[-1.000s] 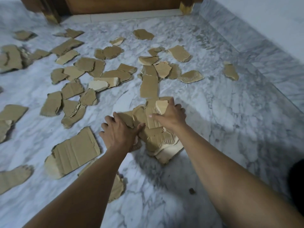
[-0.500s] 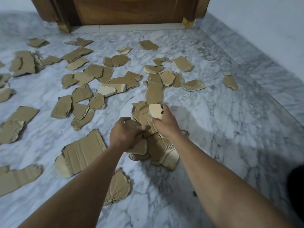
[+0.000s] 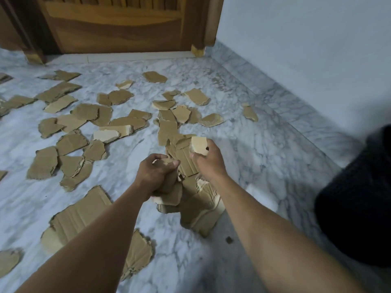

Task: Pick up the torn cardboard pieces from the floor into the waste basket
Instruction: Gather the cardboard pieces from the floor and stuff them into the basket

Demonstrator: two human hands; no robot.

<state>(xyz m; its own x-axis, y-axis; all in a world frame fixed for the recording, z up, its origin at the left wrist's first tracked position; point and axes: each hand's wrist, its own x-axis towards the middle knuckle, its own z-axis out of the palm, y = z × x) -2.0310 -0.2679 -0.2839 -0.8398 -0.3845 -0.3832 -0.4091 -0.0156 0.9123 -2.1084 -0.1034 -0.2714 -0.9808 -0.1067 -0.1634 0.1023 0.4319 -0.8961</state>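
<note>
A bunch of torn cardboard pieces [image 3: 201, 210] is hanging between both hands, lifted just above the marble floor [image 3: 264, 166]. The left hand [image 3: 155, 172] is curling its grip tight round the left side of the bunch. The right hand [image 3: 208, 161] is pinching the top of the bunch in its grip, with a pale piece [image 3: 198, 144] sticking up by its fingers. Many more loose pieces [image 3: 72, 142] are lying on the floor, mostly ahead and to the left. A big piece [image 3: 78, 216] is lying under the left arm. A black waste basket [image 3: 357, 197] is sitting to the right, blurry, well apart from the bunch. A wooden door [image 3: 118, 24] is standing at the back.
</note>
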